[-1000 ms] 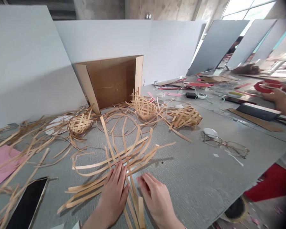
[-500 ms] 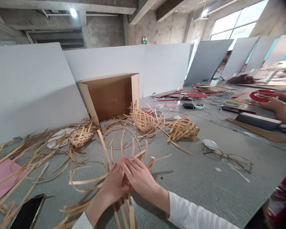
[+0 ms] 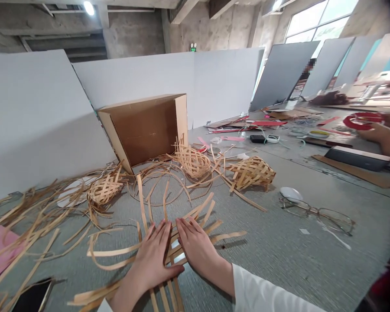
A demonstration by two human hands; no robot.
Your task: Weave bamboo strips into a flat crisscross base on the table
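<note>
A lattice of crossed flat bamboo strips (image 3: 179, 257) lies on the grey table, its loose ends fanning out to all sides. My left hand (image 3: 154, 255) rests flat on its left part, fingers stretched forward and thumb pointing right. Flat on the right part lies my right hand (image 3: 196, 245), fingers extended. A narrow gap between the hands shows the weave; the strips beneath my palms are hidden. Beyond my hands stand woven bamboo pieces: one at the left (image 3: 104, 188), one in the middle (image 3: 193, 161) and one at the right (image 3: 253, 173).
An open cardboard box (image 3: 149, 130) stands behind, against white partition boards (image 3: 133, 78). Loose strips (image 3: 42, 212) cover the left side, near a phone (image 3: 34, 297) and pink paper (image 3: 1, 251). Glasses (image 3: 315, 212) lie right. Another person's hand (image 3: 381, 134) holds a red ring (image 3: 362, 121).
My hands were close together, overlapping over the weave. They have spread apart and now press flat on either side, and the right-hand strip ends lie lower and more splayed.
</note>
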